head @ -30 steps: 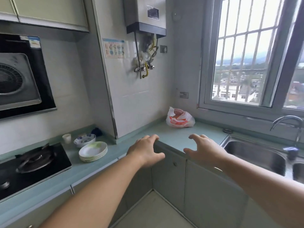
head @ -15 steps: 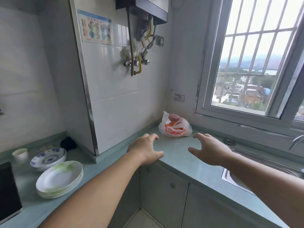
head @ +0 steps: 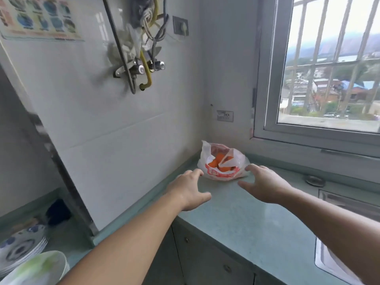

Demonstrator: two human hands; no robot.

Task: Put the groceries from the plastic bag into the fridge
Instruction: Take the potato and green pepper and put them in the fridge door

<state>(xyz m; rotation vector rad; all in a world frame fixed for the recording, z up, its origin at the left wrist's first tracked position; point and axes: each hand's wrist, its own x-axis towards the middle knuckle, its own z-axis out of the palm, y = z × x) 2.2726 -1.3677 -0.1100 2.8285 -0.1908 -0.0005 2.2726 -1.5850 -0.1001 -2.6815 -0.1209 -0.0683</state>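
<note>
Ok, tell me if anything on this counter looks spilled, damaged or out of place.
Nothing stands out. The plastic bag sits slumped but intact in the counter corner, its orange contents inside. Both the left hand and right hand reach toward it, fingers spread.

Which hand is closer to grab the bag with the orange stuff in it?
Probably the right hand. Its fingertips reach the near right edge of the plastic bag, perhaps touching it. The left hand is open too, but its fingertips stop just short of the bag's left side.
</note>
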